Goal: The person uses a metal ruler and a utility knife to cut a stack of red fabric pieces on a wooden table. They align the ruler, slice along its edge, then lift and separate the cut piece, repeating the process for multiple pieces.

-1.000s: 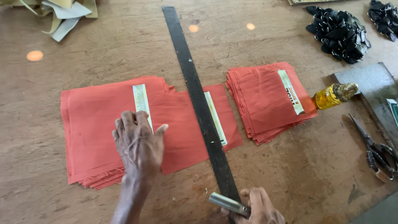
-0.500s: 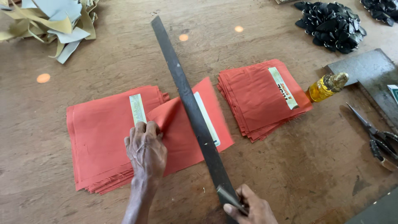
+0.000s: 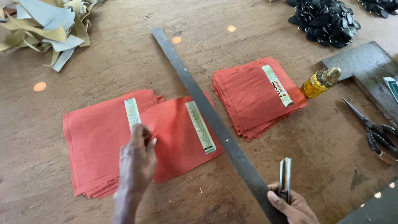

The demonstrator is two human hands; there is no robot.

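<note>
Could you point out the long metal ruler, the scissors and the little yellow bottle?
long metal ruler (image 3: 207, 108), head view, middle of its flat strip.
scissors (image 3: 375, 128), head view, near the pivot.
yellow bottle (image 3: 314, 85), head view, its body.

The left hand (image 3: 137, 159) comes in from the bottom edge at about 6 o'clock, forearm rising almost straight up the picture with a slight lean toward 1 o'clock. Its back faces the camera, knuckles bent, the fingers (image 3: 141, 132) curled together at the top and pinched against the thumb, whose pale nail shows on the 3 o'clock side. The right hand (image 3: 292, 205) sits low at about 5 o'clock, only partly in view, cut off by the bottom edge. Its thumb lies on the 9 o'clock side and the fingers are wrapped closed in a grip, pointing up toward 12 o'clock
</note>
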